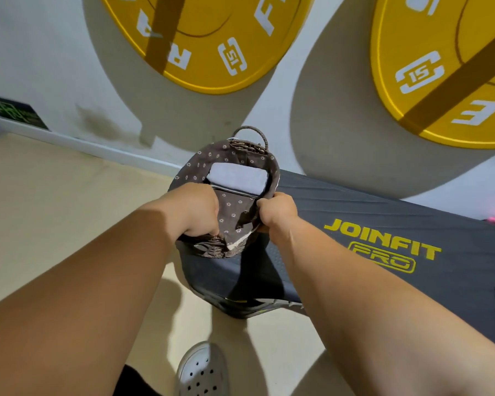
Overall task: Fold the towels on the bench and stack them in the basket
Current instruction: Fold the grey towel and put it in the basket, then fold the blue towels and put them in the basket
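White wall (40, 52) fills the upper part of the head view. Two yellow weight plates are hung on it, one (206, 52) at 12 o'clock and one (440, 67) at 2 o'clock, each throwing a broad shadow. Beige floor (55, 195) is seen from 9 to 6 o'clock, edged by a pale skirting board (97, 147), with a green sign (15, 111) at 10 o'clock. A dark grey bench (412, 218), lettered in yellow, is laid from the centre toward 3 o'clock.

At the bench's left end, near the centre, a woven basket (209, 250) with a brown flowered liner (232, 207) is held. One folded pale towel (237, 178) is lodged inside, against its far wall. The near-left rim is gripped by the left hand (195, 207), fingers curled over it; the right rim and liner are clenched by the right hand (277, 210). A white perforated shoe (203, 370) is seen at 6 o'clock.
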